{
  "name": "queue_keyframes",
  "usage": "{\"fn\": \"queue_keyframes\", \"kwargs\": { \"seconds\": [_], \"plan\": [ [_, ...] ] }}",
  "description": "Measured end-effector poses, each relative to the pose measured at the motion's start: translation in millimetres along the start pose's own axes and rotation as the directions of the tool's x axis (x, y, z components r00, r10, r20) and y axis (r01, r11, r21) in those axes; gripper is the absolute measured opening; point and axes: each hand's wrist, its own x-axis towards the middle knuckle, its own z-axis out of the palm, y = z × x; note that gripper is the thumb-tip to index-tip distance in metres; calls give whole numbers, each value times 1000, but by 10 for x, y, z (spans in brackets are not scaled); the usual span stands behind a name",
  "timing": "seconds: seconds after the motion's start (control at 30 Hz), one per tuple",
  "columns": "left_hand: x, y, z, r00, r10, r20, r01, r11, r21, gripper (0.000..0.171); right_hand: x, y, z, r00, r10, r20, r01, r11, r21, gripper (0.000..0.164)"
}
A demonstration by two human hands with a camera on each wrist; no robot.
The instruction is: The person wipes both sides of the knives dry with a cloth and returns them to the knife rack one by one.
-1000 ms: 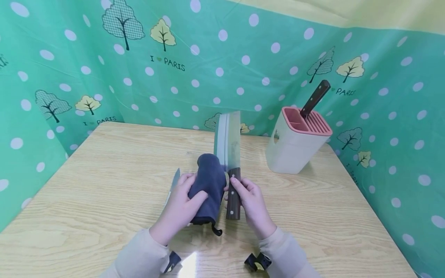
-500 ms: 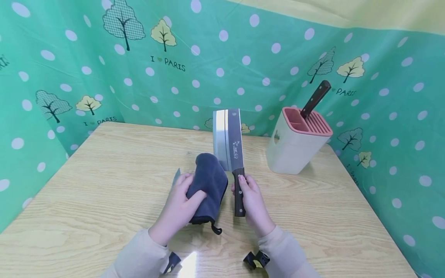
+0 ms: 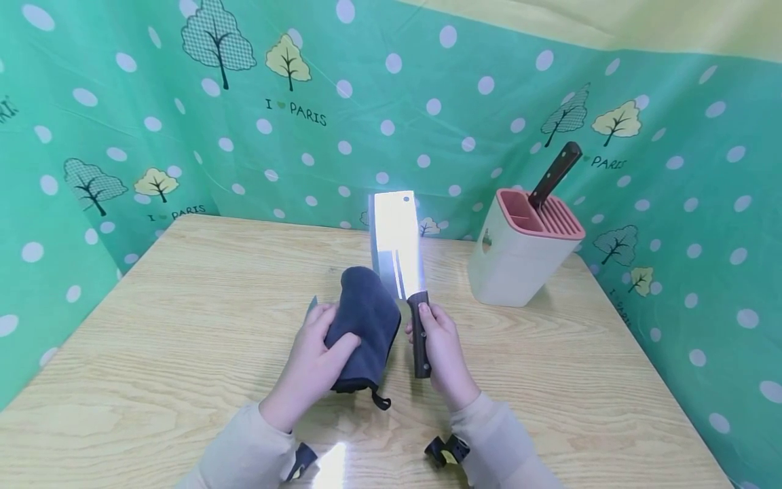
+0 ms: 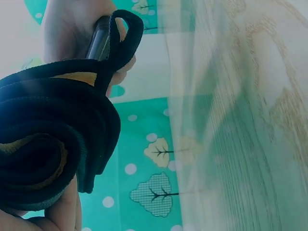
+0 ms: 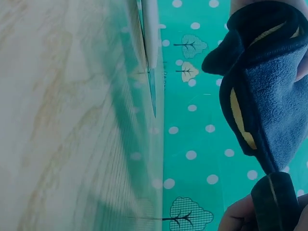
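- Cleaver (image 3: 397, 244) first, from the head view: it points away from the person above the wooden table (image 3: 183, 299), its broad blade flashing white under the light, its dark riveted handle gripped in the right hand (image 3: 442, 343), thumb laid along the top.
- Just beside it, the left hand (image 3: 314, 356) is wrapped round a folded dark blue cloth (image 3: 366, 326), thumb on top, a black loop (image 3: 381, 401) dangling off the near end. Cloth and blade overlap from up here; whether they touch, I can't tell.
- Past the left fingers peeks the tip of a knife (image 3: 313, 303), mostly hidden.
- Over on the right stands a white knife block (image 3: 513, 265) with a pink top, one dark handle (image 3: 554, 174) slanting out of it, near the dotted green curtain (image 3: 244, 170).
- Left wrist view: the cloth shows end-on, rolled in thick coils with yellowish edges, fingers tucked underneath; beyond the loop sits the cleaver's handle in the right hand.
- Right wrist view: curled fingers hold that handle below the hanging folds, and off to one side a slim blade points downward.
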Motion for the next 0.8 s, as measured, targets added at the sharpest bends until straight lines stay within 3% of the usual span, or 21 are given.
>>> {"fn": "queue_keyframes", "kwargs": {
  "seconds": [0.17,0.47,0.67,0.8],
  "plan": [
    [-8,9,-9,1000,3,-2,-3,1000,-1,39,18,7,-7,1000,11,-18,-10,1000,21,34],
    [-23,25,-66,999,34,-16,-34,999,-17,40,23,35,-47,1000,12,-27,-12,999,-29,39],
    [-10,58,-128,997,59,-53,-62,997,-39,37,38,41,-39,999,18,-39,-19,999,-37,37],
    [17,88,-196,997,34,-73,-38,998,-58,37,37,52,-36,999,0,-36,-2,998,-57,35]
  ]
}}
